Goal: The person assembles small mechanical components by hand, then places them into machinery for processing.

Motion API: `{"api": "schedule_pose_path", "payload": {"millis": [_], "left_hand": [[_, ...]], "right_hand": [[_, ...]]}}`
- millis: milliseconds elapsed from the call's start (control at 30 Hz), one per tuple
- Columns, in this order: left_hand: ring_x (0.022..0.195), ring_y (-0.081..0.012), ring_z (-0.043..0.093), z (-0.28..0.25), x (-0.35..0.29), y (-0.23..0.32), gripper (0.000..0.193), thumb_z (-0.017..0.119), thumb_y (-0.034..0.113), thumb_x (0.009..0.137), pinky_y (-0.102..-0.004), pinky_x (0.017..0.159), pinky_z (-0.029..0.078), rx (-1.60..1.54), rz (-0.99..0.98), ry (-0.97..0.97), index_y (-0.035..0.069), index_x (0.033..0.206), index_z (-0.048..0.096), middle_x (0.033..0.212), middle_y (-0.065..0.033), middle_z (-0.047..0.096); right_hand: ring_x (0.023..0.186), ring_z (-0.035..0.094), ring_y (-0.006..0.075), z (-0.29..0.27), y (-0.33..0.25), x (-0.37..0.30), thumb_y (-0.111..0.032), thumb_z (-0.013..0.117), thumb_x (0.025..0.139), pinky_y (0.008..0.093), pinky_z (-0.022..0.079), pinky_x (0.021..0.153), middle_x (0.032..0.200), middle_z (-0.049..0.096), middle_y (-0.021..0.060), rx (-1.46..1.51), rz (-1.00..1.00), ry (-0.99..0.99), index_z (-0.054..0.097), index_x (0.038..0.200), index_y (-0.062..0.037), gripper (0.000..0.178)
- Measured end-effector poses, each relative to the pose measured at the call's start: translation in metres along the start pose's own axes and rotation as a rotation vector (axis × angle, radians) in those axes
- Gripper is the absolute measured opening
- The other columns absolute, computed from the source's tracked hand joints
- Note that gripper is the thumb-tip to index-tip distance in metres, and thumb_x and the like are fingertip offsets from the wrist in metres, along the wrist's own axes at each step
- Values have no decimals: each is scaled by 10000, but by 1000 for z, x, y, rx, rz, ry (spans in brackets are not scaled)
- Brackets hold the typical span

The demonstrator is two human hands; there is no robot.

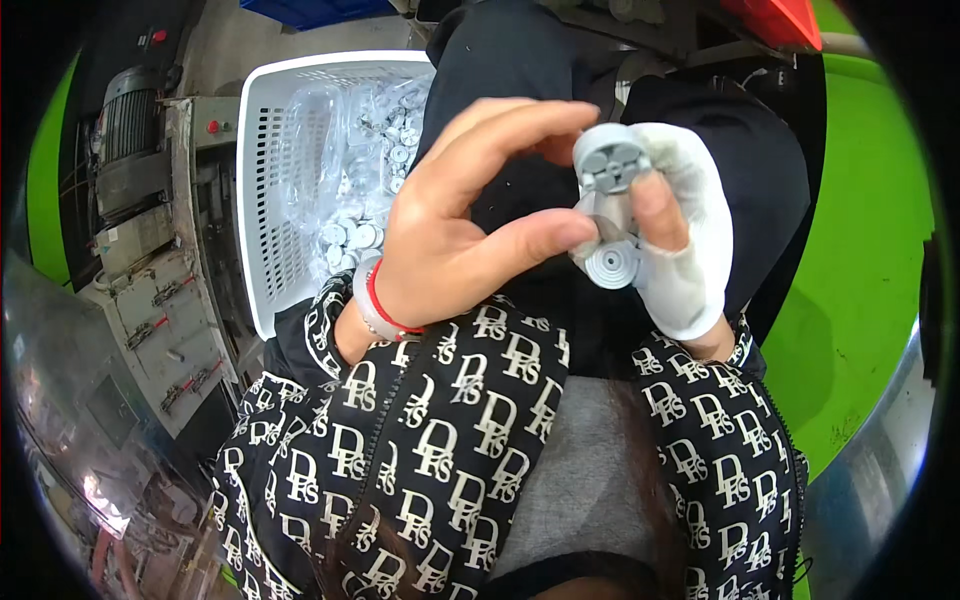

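My right hand (680,235), in a white glove with a bare thumb, grips a grey plastic moulded part (611,165) with round discs on a short stem; a second ribbed disc (612,266) sits at its lower end. My bare left hand (450,230) is raised beside it, its thumb tip touching the part between the two discs and the index finger curled above. A red cord and a pale bangle circle my left wrist (375,300). Both sleeves are black with a pale letter pattern.
A white perforated plastic basket (262,170) to my left holds clear bags and several grey round parts (350,235). Grey machine housing with a motor (130,120) lies further left. Green floor (860,270) stretches to the right; a red bin (780,18) stands at top right.
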State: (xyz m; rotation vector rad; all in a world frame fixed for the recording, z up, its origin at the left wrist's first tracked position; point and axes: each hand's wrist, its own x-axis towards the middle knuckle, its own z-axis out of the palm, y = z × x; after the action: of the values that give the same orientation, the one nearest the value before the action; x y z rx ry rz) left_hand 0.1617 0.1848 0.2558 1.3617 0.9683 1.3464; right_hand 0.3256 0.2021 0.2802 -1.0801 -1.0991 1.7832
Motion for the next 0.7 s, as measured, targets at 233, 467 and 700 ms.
{"api": "schedule_pose_path", "payload": {"millis": [233,467,700], "left_hand": [[782,-178,575,2,-1,-2,306,712,37,697,-272,710,472,113,51,43,6,988,622,934,-101,605],[781,-178,576,-1,3,0,321,724,34,683,-269,701,473,164,152,4,5,987,623,915,-100,597],[857,-192,579,-7,7,5,458,772,90,640,-295,781,460,13,92,-58,11,1053,591,984,-107,588]], "right_hand": [[679,585,86,-11,23,0,-74,616,834,200,466,590,890,616,73,-348,-507,-34,506,1066,16,272],[679,584,89,-8,20,1,-63,622,827,201,470,585,875,619,81,-330,-527,-31,516,1051,19,261],[434,498,132,-12,1,5,-390,563,859,224,373,394,590,457,22,300,252,-285,496,1010,19,441]]}}
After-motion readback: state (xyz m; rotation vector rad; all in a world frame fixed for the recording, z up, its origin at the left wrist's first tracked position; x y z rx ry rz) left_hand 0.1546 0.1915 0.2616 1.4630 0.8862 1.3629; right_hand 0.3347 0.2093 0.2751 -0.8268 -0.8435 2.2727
